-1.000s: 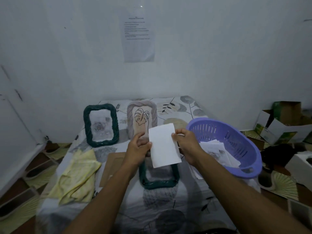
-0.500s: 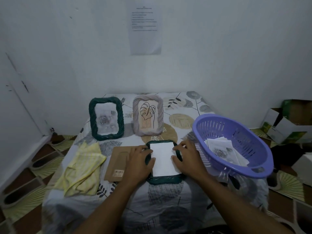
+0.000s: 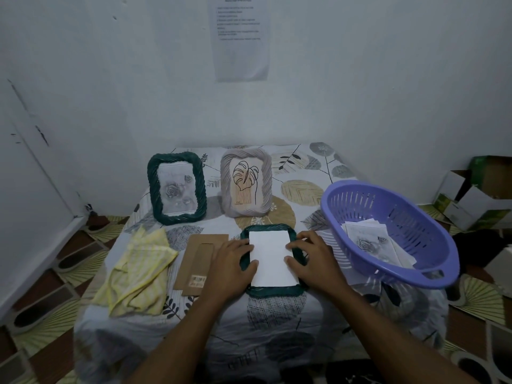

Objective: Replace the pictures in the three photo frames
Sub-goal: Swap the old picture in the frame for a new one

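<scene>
Your left hand (image 3: pixel 231 266) and right hand (image 3: pixel 314 261) press flat on white paper sheet (image 3: pixel 271 257) | sheet lies in flat dark-green rope-edged frame (image 3: pixel 273 292) | purple slotted plastic basket (image 3: pixel 432 270) just right of it.

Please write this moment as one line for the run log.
left hand: presses white picture | right hand: presses white picture | lying green frame: holds picture, blank side up | brown backing board: off, beside frame

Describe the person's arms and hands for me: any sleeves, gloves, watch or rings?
Both are bare. The left hand and right hand wear no gloves, and no rings show, though the light is dim. The left forearm and right forearm are uncovered down to the picture's lower edge: no sleeve, watch, band or marking in view.
</scene>
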